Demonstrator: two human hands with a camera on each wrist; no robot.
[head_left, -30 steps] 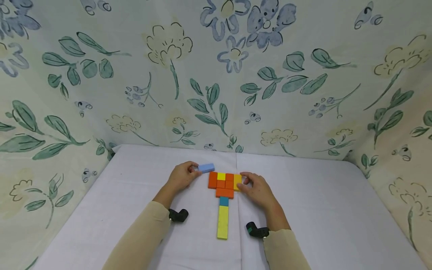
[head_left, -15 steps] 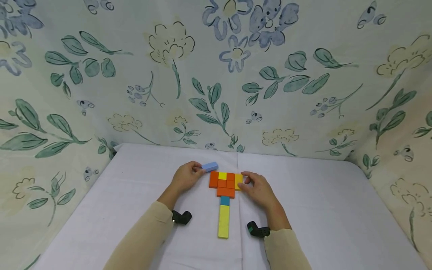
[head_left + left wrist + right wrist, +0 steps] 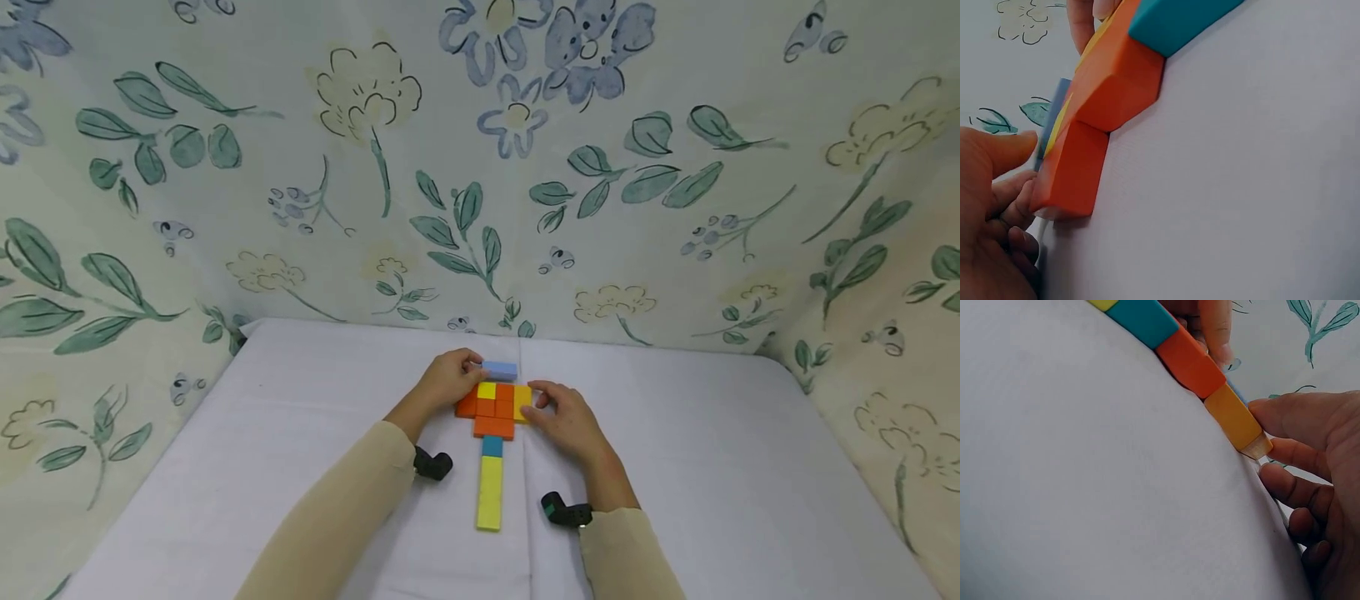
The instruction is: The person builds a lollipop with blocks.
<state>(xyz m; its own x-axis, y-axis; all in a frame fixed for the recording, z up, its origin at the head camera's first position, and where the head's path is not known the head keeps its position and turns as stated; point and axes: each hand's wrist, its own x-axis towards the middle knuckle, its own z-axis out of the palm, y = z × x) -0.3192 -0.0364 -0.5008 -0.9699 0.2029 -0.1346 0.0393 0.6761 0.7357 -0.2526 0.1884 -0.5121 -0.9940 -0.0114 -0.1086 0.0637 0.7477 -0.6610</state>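
Note:
My left hand (image 3: 447, 377) pinches the left end of a light blue block (image 3: 500, 371), which lies crosswise just beyond the far edge of a flat block figure. My right hand (image 3: 570, 421) holds the orange-yellow block (image 3: 522, 403) at the figure's right side between thumb and index finger. Between the hands are several orange blocks (image 3: 493, 427) and a small yellow block (image 3: 487, 390). The left orange block (image 3: 1069, 172) is partly covered by my left hand in the head view. Toward me follow a teal block (image 3: 492, 447) and a long yellow block (image 3: 490, 493).
A white cloth (image 3: 675, 467) covers the table, with a crease (image 3: 529, 533) running right of the figure. Behind the table's far edge hangs a flowered curtain (image 3: 360, 183). Each wrist wears a small black camera, the left camera (image 3: 433, 464) and the right camera (image 3: 564, 510).
My left hand has carried the light blue block to the right, from beyond the figure's left corner to behind its middle, and the block has turned straighter. My right hand keeps its place.

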